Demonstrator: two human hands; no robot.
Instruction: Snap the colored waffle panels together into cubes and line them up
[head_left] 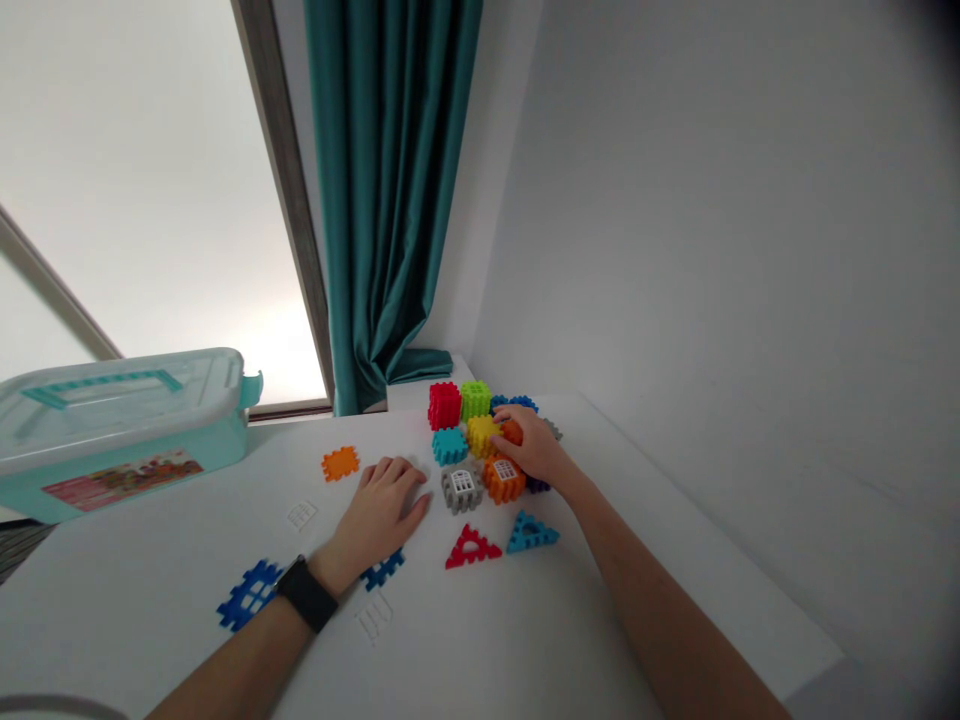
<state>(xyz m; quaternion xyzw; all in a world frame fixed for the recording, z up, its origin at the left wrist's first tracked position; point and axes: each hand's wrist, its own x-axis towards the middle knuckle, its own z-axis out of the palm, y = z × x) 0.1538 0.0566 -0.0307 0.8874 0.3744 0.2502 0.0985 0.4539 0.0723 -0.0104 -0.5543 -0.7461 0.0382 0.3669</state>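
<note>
Right hand (pixel 531 447) lies over an orange plastic waffle block (pixel 512 432) at 12 o'clock, grip unclear; left hand (pixel 379 518) rests open, empty, on the white table (pixel 187 520), beside a blue plastic lattice piece (pixel 382 570).

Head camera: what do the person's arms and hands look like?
The left hand and right hand are bare, without gloves, and both forearms are sleeveless. A wide black band, probably a watch strap, circles the left wrist; the right wrist shows none.
</note>
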